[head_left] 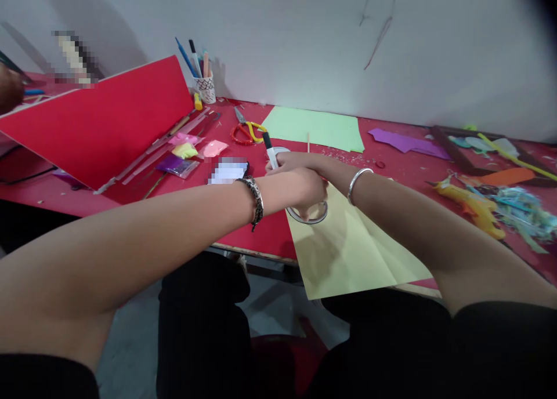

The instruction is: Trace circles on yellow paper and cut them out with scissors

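My left hand (307,191), with a dark beaded bracelet at the wrist, presses down on a round ring (314,218) that lies on a pale yellow paper sheet (348,254). The sheet hangs over the table's near edge. My right hand (290,162), with a silver bangle on the wrist, reaches across just behind the left one and grips a marker (268,148) with a black cap and white body. The marker's tip is hidden behind my hands.
On the red table (409,167) lie a light green sheet (313,127), orange-and-yellow scissors (244,131), purple paper (407,142), feathers (500,205) and small coloured packets (185,151). A red board (104,123) leans at the left; a pen cup (205,87) stands by the wall. Another person's hand (9,89) shows far left.
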Demonstrator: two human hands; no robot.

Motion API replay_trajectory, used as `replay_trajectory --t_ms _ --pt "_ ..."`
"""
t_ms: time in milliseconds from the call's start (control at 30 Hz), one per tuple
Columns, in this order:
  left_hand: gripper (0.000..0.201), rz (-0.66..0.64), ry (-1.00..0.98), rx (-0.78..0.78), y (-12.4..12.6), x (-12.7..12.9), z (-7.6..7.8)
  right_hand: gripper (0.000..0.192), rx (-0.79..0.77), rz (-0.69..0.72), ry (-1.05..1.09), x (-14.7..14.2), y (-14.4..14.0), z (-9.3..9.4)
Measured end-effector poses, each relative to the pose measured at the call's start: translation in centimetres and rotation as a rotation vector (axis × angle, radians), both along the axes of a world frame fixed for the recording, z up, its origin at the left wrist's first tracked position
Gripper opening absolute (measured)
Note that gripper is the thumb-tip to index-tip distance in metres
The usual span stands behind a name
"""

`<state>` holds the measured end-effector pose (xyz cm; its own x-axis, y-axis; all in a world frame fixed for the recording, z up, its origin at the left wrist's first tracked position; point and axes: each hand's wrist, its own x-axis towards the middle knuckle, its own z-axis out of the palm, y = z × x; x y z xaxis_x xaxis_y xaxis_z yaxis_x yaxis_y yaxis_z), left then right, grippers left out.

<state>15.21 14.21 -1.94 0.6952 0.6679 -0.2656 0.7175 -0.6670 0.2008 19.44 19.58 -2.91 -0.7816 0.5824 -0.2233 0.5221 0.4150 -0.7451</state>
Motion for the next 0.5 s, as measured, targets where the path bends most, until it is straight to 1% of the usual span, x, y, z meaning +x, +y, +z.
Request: replay_trajectory --t_ms 100,167,333,500 --pt "0.057 -0.093 0.187 -0.028 -0.9 0.0 1.2 0.027 0.016 -0.049 0.033 0.3 0.0 0.3" --pt "0.056 -0.138 0.252 -0.019 -1.3 -0.2 1.7 0.027 0.021 -0.087 0.057 0.6 -0.2 0.4" --pt "0.050 -0.194 0.281 0.050 -1.9 -0.9 2.0 0.024 0.010 -0.185 0.113 1.6 -0.7 -0.2" --pt "0.050 -0.247 0.236 0.097 -1.8 -1.7 1.5 0.020 0.029 -0.305 0.178 2.8 -0.7 -1.4"
